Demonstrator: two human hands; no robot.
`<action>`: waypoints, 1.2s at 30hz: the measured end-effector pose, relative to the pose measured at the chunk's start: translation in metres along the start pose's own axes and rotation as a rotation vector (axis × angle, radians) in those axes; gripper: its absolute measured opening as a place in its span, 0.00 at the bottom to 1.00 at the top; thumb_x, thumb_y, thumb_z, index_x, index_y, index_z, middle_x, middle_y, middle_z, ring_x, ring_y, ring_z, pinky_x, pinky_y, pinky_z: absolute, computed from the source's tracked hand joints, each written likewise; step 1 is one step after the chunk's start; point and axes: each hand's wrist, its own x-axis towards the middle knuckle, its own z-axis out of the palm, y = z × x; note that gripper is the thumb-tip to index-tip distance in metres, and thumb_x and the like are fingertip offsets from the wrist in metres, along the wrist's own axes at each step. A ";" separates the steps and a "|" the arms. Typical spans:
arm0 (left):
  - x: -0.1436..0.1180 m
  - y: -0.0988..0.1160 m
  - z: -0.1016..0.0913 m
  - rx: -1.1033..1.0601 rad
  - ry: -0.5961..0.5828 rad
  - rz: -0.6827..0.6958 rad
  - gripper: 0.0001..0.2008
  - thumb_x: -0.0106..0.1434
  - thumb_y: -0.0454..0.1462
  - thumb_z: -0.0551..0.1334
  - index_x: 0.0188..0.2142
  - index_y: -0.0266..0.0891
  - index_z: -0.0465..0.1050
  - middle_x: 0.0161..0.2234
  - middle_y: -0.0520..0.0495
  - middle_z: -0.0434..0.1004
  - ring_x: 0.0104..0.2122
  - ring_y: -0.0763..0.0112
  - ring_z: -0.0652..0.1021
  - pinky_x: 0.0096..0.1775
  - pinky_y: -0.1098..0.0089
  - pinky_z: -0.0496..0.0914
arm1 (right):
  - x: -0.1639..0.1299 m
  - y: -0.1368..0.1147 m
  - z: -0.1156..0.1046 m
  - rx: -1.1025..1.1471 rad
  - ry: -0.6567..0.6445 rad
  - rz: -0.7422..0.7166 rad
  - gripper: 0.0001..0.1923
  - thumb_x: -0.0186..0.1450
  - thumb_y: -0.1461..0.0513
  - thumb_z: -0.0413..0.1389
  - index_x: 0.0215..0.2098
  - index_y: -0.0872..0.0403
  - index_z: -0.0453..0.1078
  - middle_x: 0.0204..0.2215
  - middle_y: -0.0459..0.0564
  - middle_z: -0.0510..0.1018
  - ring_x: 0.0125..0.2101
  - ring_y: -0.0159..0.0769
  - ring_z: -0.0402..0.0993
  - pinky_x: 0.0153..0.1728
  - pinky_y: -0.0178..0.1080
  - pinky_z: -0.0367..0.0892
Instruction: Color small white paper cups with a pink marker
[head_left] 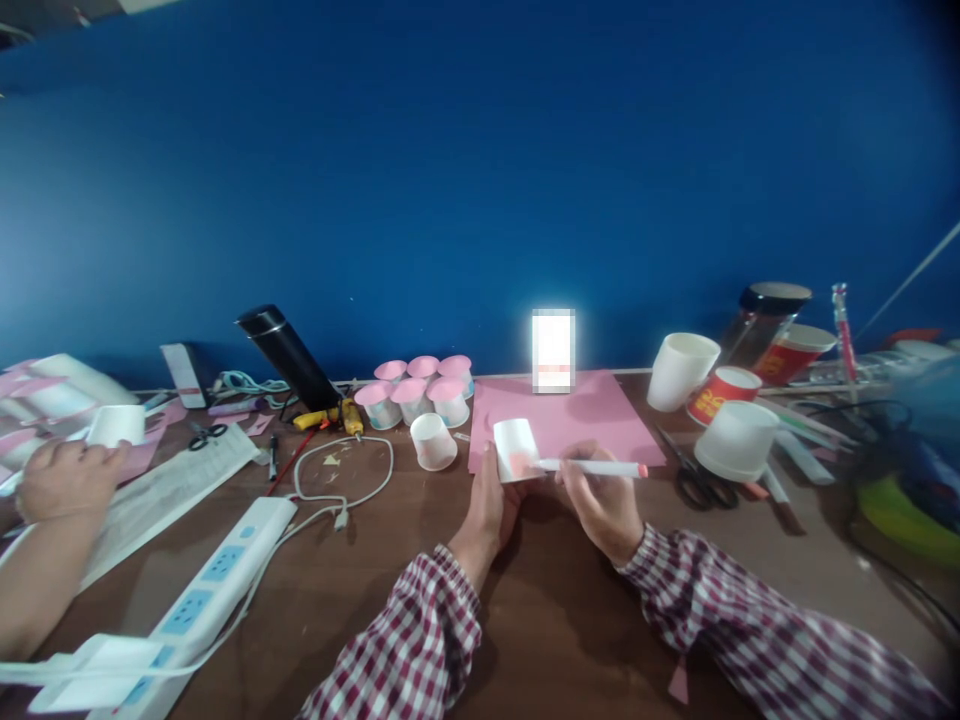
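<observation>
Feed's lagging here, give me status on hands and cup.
Left hand holds white paper cup. Right hand holds marker, tip at cup. Another person's hand far left, apart.

- Left hand (491, 500), bare, shows at lower centre of the frame.
- Right hand (600, 500), bare, beside it.
- Both forearms wear red-and-white checked sleeves with buttoned-looking cuffs.

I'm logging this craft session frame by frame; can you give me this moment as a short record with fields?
left hand: left hand holds a small white paper cup upside down
right hand: right hand grips a white marker pen with pink cap, tip at the cup's side
under the cup: pink paper sheet on the brown wooden table
nearby: black-handled scissors; cluster of pink-topped cups
co-worker: another person's hand at far left
</observation>
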 end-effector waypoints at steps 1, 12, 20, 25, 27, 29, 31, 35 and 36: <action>0.000 0.000 0.000 -0.001 0.001 0.004 0.25 0.61 0.52 0.57 0.44 0.31 0.71 0.33 0.41 0.79 0.35 0.59 0.79 0.41 0.59 0.72 | 0.000 -0.001 0.000 -0.035 0.013 -0.020 0.06 0.65 0.61 0.52 0.31 0.53 0.65 0.21 0.44 0.71 0.21 0.30 0.67 0.23 0.32 0.64; -0.002 0.000 0.000 0.004 -0.081 0.019 0.26 0.61 0.53 0.56 0.43 0.32 0.72 0.33 0.40 0.79 0.38 0.57 0.78 0.44 0.58 0.70 | -0.001 0.001 -0.001 -0.085 -0.044 -0.081 0.06 0.65 0.62 0.53 0.35 0.53 0.72 0.30 0.50 0.77 0.30 0.35 0.73 0.32 0.36 0.69; -0.005 0.000 0.002 0.013 -0.103 0.028 0.25 0.62 0.53 0.54 0.40 0.32 0.72 0.33 0.40 0.79 0.40 0.57 0.78 0.45 0.59 0.70 | 0.000 -0.004 -0.003 -0.212 -0.106 -0.093 0.05 0.63 0.61 0.55 0.35 0.53 0.72 0.28 0.48 0.78 0.26 0.34 0.74 0.28 0.35 0.69; -0.005 0.000 0.001 0.009 -0.133 0.027 0.24 0.63 0.53 0.53 0.40 0.33 0.73 0.35 0.39 0.79 0.41 0.56 0.78 0.44 0.59 0.70 | 0.000 -0.002 -0.003 -0.209 -0.079 -0.075 0.05 0.64 0.60 0.54 0.34 0.53 0.69 0.25 0.47 0.76 0.24 0.33 0.72 0.26 0.34 0.68; -0.005 -0.001 0.000 0.007 -0.128 0.032 0.24 0.64 0.52 0.53 0.41 0.33 0.73 0.35 0.40 0.79 0.41 0.57 0.78 0.44 0.60 0.70 | 0.000 -0.002 -0.003 -0.209 -0.088 -0.073 0.04 0.64 0.61 0.54 0.34 0.53 0.69 0.25 0.46 0.76 0.23 0.32 0.71 0.26 0.33 0.67; -0.004 -0.002 -0.002 0.007 -0.119 0.041 0.23 0.64 0.52 0.53 0.39 0.34 0.73 0.35 0.40 0.79 0.41 0.57 0.78 0.44 0.61 0.70 | -0.001 -0.003 -0.003 -0.202 -0.112 -0.075 0.04 0.64 0.61 0.54 0.34 0.53 0.69 0.25 0.46 0.75 0.23 0.32 0.70 0.25 0.34 0.67; -0.004 -0.003 -0.002 0.009 -0.110 0.055 0.22 0.63 0.51 0.54 0.37 0.34 0.73 0.33 0.41 0.79 0.40 0.57 0.78 0.44 0.61 0.70 | -0.001 -0.003 -0.003 -0.189 -0.143 -0.072 0.04 0.64 0.61 0.54 0.33 0.53 0.69 0.24 0.46 0.75 0.23 0.32 0.70 0.25 0.34 0.67; -0.003 -0.003 -0.002 0.015 -0.121 0.055 0.23 0.64 0.51 0.53 0.38 0.33 0.73 0.32 0.41 0.79 0.40 0.57 0.78 0.44 0.60 0.70 | 0.001 -0.003 -0.003 -0.170 -0.112 -0.059 0.05 0.64 0.61 0.53 0.32 0.53 0.69 0.24 0.46 0.74 0.22 0.31 0.69 0.24 0.33 0.66; -0.003 -0.003 -0.001 0.017 -0.119 0.050 0.24 0.64 0.52 0.52 0.39 0.33 0.73 0.33 0.40 0.79 0.40 0.57 0.78 0.44 0.60 0.70 | 0.001 -0.003 -0.003 -0.168 -0.091 -0.052 0.05 0.64 0.61 0.53 0.32 0.53 0.68 0.23 0.46 0.74 0.22 0.31 0.69 0.24 0.33 0.66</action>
